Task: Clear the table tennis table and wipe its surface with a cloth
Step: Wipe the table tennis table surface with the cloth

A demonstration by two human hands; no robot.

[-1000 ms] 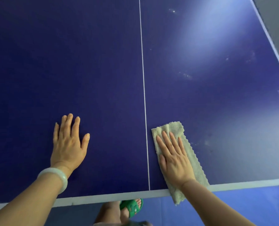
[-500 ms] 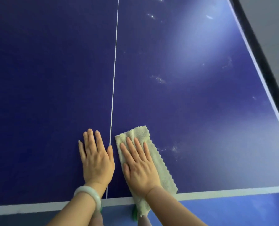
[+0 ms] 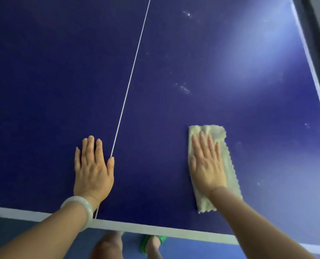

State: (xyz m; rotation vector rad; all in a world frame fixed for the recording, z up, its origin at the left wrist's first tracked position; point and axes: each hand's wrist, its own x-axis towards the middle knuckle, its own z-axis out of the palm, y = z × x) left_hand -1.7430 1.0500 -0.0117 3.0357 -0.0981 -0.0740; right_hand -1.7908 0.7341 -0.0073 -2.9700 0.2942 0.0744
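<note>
We're pressing a fuzzy, scallop-edged yellow cloth under our flat right hand at four o'clock; left hand is lying released, fingers straight, on the smooth blue tabletop.

- The right hand, flat on the yellow cloth, has slid it to the right. Half a second ago it lay just beside the white centre line and is now well away from it.
- The cloth's near end hung over the white end line before. Now it lies wholly on the table tennis table.
- The left hand has come right from a second ago, and its thumb now touches the centre line.
- The two hands, close together half a second ago, are now well apart.
</note>
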